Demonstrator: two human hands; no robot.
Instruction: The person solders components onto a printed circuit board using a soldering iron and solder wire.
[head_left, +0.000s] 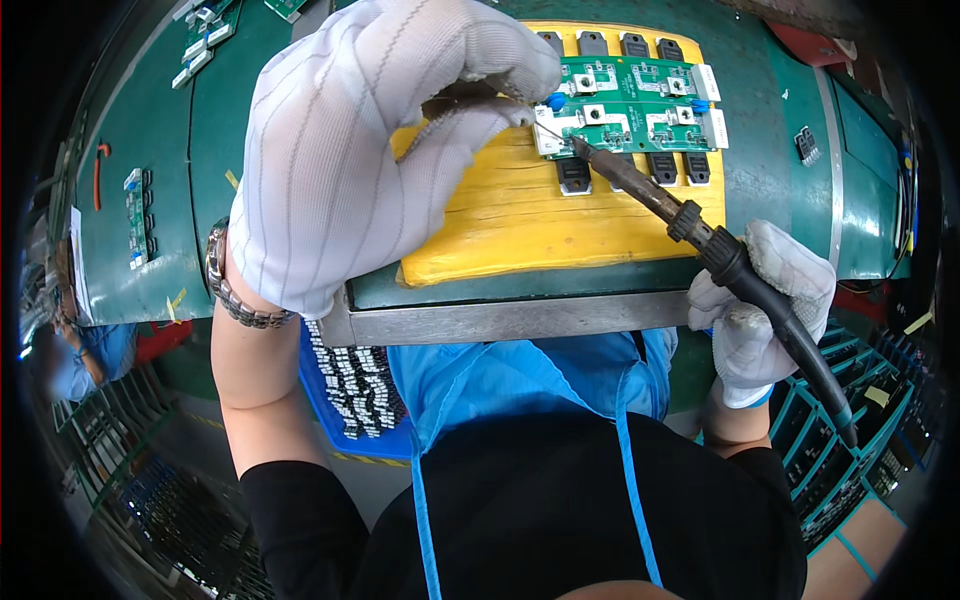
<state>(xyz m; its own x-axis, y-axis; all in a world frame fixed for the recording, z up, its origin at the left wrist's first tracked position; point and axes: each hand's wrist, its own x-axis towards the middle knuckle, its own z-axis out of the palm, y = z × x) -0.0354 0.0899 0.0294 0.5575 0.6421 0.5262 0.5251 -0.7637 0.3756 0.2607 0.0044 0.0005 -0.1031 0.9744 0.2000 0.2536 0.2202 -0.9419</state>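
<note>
A soldering iron (738,268) is gripped in my right hand (775,300), which wears a white glove. Its tip rests on or just over the lower left corner of a green circuit board (640,105). In its striped white glove, my left hand (350,150) pinches a thin solder wire (545,130) that runs toward the iron's tip. The board has white connectors on its right side and blue round parts. Black transistors (574,176) stick out along its upper and lower edges. Under it lies a yellow block (530,215).
The block sits on a green table with a metal front edge (500,322). Below at left, a blue bin (330,400) holds many small parts. Other boards (138,218) lie on the left table. Green racks (840,420) stand at right. Another person (95,360) is at far left.
</note>
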